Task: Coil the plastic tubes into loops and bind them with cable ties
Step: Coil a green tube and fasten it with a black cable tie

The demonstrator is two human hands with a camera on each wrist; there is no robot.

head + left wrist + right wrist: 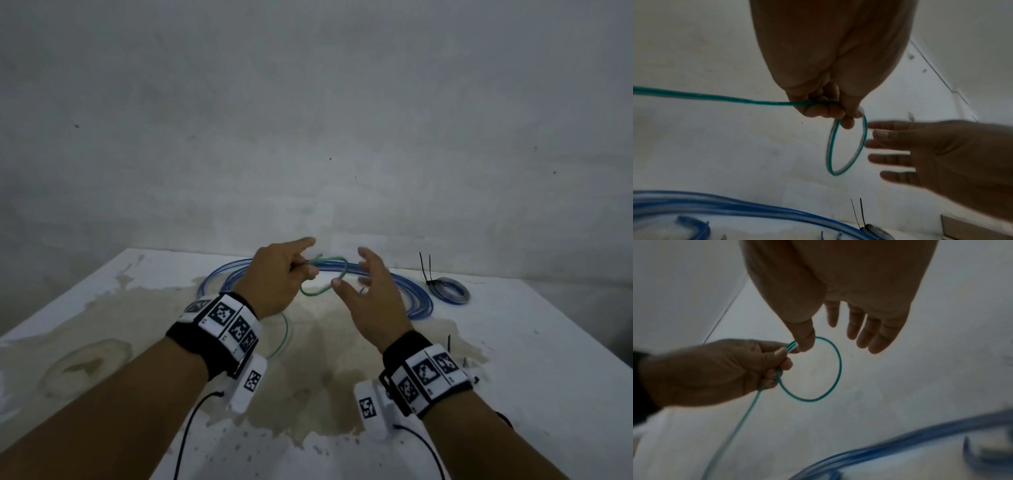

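The green tube (322,277) is held up over the middle of the worktop (548,342), one small loop of it pinched in the curled fingers of the left hand (277,277), forefinger pointing out. The right hand (371,291) is spread wide just beside the loop, holding nothing; whether its thumb touches the tube cannot be told. The right wrist view shows the loop as a near-full ring (813,369) with a tail dropping from the left hand's (715,369) fist, while the left wrist view shows that tail (715,98) running off sideways and the right hand's (941,154) straight fingers close to the loop. Only the head view shows the tail curving down to the worktop, the large blue tube coil (411,294) behind the hands, and a small bound coil (448,289) with black cable ties (424,270) to the right. Both wristbands (219,325) carry black-and-white square markers; no lettering is readable. The worktop is white with a wide brownish stain (308,359), set against a bare grey wall (308,120).
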